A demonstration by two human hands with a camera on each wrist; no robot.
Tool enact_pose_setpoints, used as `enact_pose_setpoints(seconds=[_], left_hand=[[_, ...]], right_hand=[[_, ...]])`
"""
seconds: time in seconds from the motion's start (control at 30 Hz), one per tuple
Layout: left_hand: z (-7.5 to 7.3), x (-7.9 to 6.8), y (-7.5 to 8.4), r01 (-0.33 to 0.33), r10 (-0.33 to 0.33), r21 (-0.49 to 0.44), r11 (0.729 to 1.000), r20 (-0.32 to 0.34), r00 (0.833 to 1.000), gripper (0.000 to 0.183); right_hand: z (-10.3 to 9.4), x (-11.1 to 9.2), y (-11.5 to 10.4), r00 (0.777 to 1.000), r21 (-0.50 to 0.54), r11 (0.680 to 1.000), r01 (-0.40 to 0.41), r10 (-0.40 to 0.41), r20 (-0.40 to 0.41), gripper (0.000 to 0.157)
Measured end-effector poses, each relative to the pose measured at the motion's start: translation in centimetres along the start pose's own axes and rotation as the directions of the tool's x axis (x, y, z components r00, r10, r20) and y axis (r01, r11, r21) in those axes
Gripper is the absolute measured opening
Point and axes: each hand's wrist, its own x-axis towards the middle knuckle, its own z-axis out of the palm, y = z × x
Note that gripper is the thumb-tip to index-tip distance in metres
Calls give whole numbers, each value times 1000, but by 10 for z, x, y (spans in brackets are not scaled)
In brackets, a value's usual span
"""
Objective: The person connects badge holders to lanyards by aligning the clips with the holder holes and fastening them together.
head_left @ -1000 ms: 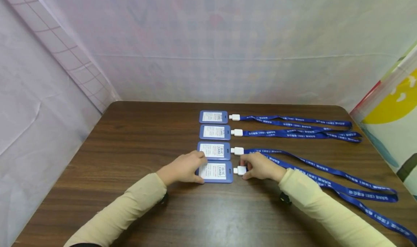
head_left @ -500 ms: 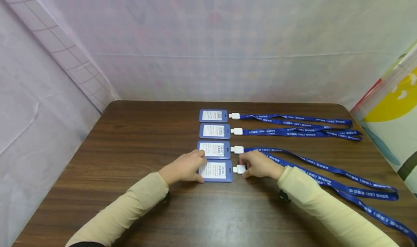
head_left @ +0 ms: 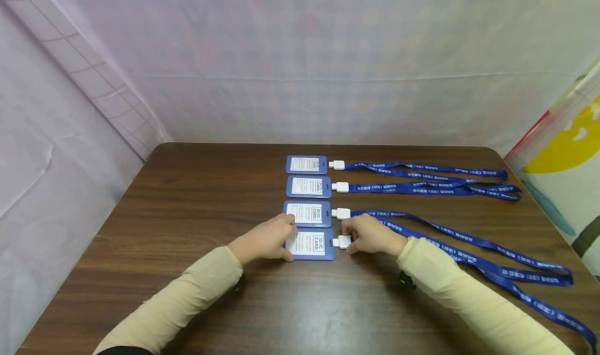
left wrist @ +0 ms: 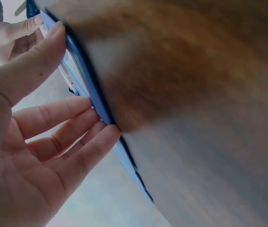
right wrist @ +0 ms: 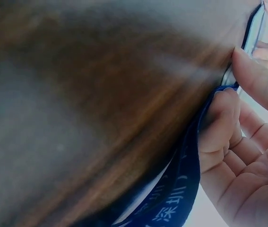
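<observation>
A blue ID card holder (head_left: 311, 244) lies flat on the table as the nearest in a column of holders. My left hand (head_left: 269, 236) grips its left end, with thumb and fingertips along the blue edge (left wrist: 95, 87) in the left wrist view. My right hand (head_left: 372, 234) pinches the white clip (head_left: 344, 241) of a blue lanyard (head_left: 529, 299) between thumb and curled fingers. The clip's narrow tip sits right by the slotted right end of the holder. In the right wrist view, the printed strap (right wrist: 183, 175) runs down past the fingers.
Farther back on the brown wooden table (head_left: 187, 199) lie other blue holders (head_left: 307, 214), each with a white clip (head_left: 340, 187) at its right. Their lanyards (head_left: 436, 188) stretch to the right. A pale curtain (head_left: 300, 74) hangs behind the table.
The right hand has moved slightly left with the white clip, narrowing the gap to the nearest holder. The left hand keeps its place on that holder.
</observation>
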Motion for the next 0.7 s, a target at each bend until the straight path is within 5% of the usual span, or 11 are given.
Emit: enact_pose_setpoints(seconds=[0.7], left_hand=[[0,4,0,8,-8,-8,1000,8,1000,38]], right_hand=[[0,1,0,999,27,999,29,-30,12,29]])
